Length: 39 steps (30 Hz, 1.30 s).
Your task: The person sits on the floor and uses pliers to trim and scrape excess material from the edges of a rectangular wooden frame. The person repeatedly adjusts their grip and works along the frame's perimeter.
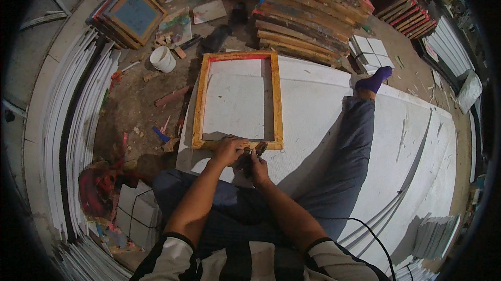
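A rectangular wooden frame [276,98], painted worn yellow-orange with some red along its inner far edge, lies in front of me on white sheets. No mesh or panel shows inside it. My left hand [228,150] is closed over the near rail, a little left of its middle. Close beside it, my right hand [258,168] is closed on a small dark brown tool [261,148], whose upper end touches or overlaps the near rail. The tool's kind is too small and shadowed to make out. Between the hands, more of something dark hangs below the rail.
White sheets [323,119] spread under the frame and my outstretched leg [347,145]. Wooden frames [308,20] are stacked beyond. At the left stand a white bucket [163,60], scattered scraps and long stacked white panels [62,135]. A black cable [373,233] curves at the lower right.
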Tool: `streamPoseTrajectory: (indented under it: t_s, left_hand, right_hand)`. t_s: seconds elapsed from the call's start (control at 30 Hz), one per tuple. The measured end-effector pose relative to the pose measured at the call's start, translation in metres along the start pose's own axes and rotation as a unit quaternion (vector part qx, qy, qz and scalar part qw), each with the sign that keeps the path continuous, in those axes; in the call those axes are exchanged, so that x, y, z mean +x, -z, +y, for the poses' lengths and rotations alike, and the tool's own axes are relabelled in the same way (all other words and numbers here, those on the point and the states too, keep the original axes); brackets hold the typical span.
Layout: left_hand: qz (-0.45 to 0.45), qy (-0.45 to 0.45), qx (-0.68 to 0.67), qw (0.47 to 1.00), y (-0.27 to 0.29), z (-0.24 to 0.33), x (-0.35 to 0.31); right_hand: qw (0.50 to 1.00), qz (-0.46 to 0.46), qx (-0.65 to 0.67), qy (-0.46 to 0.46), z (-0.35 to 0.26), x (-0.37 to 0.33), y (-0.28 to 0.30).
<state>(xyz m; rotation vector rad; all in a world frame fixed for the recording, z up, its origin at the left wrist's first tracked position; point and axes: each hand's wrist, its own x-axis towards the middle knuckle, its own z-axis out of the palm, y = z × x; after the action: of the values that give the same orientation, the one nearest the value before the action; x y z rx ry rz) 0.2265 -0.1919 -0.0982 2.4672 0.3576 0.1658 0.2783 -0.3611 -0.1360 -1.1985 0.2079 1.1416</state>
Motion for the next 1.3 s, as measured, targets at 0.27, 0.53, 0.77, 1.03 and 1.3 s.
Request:
streamPoseTrajectory:
  t_s: [0.27,0.53,0.77,1.03,1.3]
  left_hand:
    - [-0.009,0.027,0.013,1.000,0.006,0.010,0.005]
    - [0.029,-0.016,0.006,0.999,-0.011,0.003,0.008]
    - [0.030,0.049,0.004,0.998,-0.014,-0.010,-0.001]
    - [0.024,0.023,-0.019,0.999,-0.007,0.013,0.002]
    - [0.072,0.015,0.073,0.995,-0.005,-0.020,-0.010]
  right_hand:
    - [0.994,0.038,0.097,0.040,0.005,0.002,-0.013]
    - [0.995,0.082,0.039,0.037,0.017,0.014,0.007]
    - [0.998,-0.032,0.003,-0.045,-0.075,-0.045,-0.018]
    - [0.987,-0.124,-0.094,-0.050,-0.036,-0.037,0.025]
    - [0.976,-0.191,0.029,-0.098,-0.025,-0.021,-0.002]
